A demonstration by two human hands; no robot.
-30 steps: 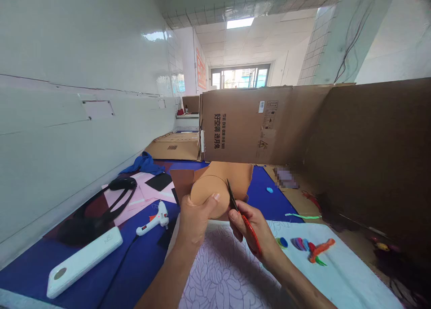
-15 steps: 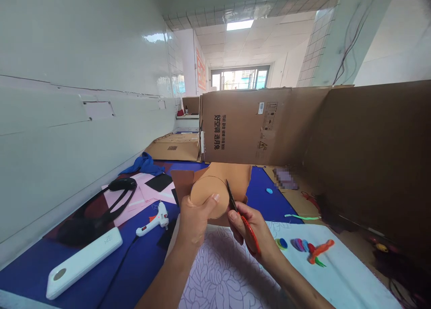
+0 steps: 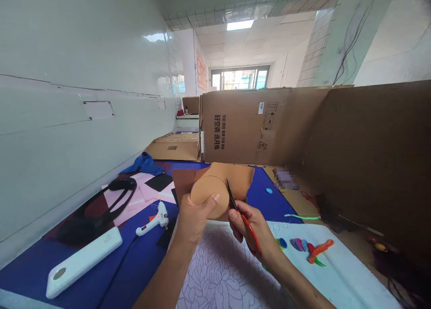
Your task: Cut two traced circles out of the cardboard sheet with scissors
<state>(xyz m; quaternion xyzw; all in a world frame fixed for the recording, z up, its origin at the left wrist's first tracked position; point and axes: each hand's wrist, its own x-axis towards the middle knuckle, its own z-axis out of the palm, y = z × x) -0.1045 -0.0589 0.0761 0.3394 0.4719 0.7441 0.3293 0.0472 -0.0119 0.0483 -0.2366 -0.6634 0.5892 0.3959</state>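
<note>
A sheet of tan cardboard (image 3: pixel 240 181) with a rounded, partly cut disc outline is held up in front of me. My left hand (image 3: pixel 200 212) grips the disc part, thumb pressed on its face and the fingers mostly hidden behind. In my right hand (image 3: pixel 251 223) is a pair of scissors (image 3: pixel 249 233) with red handles and dark blades. The blades lie along the disc's right edge, their tips at the cut line. Below both hands lies a white sheet (image 3: pixel 218 273) with line-drawn petals.
A white glue gun (image 3: pixel 155 220) and a long white device (image 3: pixel 85 260) lie left on the blue table, near black straps (image 3: pixel 123 196) and pink paper (image 3: pixel 144 190). Coloured clay pieces (image 3: pixel 319 250) sit right. Large cardboard walls (image 3: pixel 242 125) stand behind and at right.
The cardboard's right flap has shifted slightly to the right and its lower part shows less. Both hands and the scissors stay nearly in place.
</note>
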